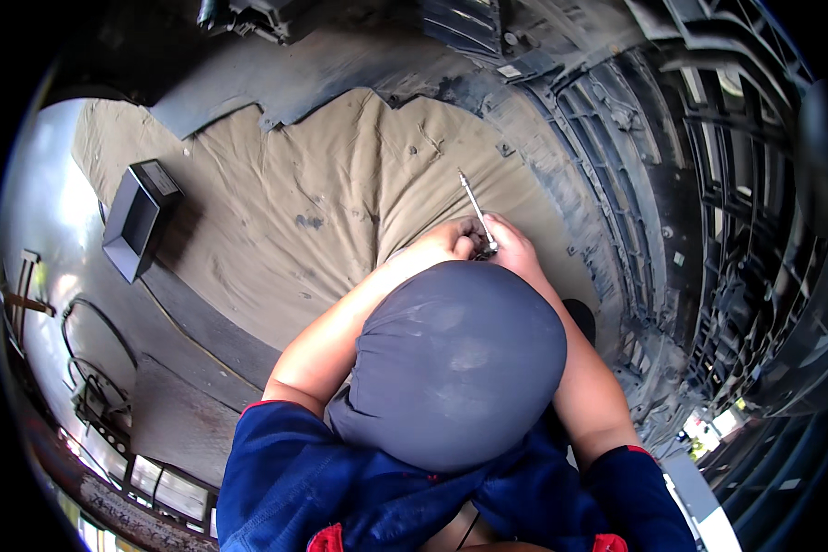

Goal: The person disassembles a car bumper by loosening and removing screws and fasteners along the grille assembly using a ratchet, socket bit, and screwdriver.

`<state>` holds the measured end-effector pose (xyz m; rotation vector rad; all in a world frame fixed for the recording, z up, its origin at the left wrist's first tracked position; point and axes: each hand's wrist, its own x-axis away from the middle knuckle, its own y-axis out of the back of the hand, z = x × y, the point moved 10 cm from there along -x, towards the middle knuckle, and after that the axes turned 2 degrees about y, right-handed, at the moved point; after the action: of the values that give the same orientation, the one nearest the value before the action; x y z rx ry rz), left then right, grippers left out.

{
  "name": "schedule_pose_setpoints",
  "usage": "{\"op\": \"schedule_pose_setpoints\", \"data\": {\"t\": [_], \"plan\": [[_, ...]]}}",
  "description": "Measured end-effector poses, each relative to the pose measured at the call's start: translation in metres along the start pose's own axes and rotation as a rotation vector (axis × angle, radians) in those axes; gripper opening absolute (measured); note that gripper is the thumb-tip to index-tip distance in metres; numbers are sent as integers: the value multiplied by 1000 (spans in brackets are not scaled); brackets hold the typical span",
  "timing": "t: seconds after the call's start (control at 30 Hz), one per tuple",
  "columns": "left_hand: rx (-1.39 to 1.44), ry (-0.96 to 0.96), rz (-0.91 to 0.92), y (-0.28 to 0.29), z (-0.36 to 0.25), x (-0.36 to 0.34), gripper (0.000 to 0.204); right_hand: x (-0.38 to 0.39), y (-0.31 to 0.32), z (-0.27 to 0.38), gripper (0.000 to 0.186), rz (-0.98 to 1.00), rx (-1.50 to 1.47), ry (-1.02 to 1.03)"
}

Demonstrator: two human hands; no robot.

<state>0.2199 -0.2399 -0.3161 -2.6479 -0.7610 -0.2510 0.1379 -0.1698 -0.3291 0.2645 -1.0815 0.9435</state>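
My left hand (pixel 446 244) and my right hand (pixel 511 247) meet in front of my raised knee in grey trousers (pixel 460 359). Together they hold a slim metal tool (pixel 476 207) with a long shaft that points up and away over a tan cloth (pixel 294 202). My right hand grips its lower end; my left hand's fingers close on the same end beside it. What is at the tool's base is hidden by the fingers. Both forearms come from blue sleeves at the bottom.
A large black plastic car part (pixel 672 184) with ribbed grilles curves along the right and top. A dark open box (pixel 136 219) stands on the cloth's left edge. Cables and a tool (pixel 92 386) lie on the floor at lower left.
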Motion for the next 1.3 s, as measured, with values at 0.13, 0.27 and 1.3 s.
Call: {"op": "schedule_pose_setpoints", "data": {"t": [0.13,0.27,1.3], "plan": [[220,379,56,-10,21,10,32,16,-6,3,30,196,-155,55],[361,415,-37,-2,2,7,32,24,-12,12,32,148,-133,158],[698,30,363,-187,-317,-65,33,347,63,205,9,-563,309,1316]]}}
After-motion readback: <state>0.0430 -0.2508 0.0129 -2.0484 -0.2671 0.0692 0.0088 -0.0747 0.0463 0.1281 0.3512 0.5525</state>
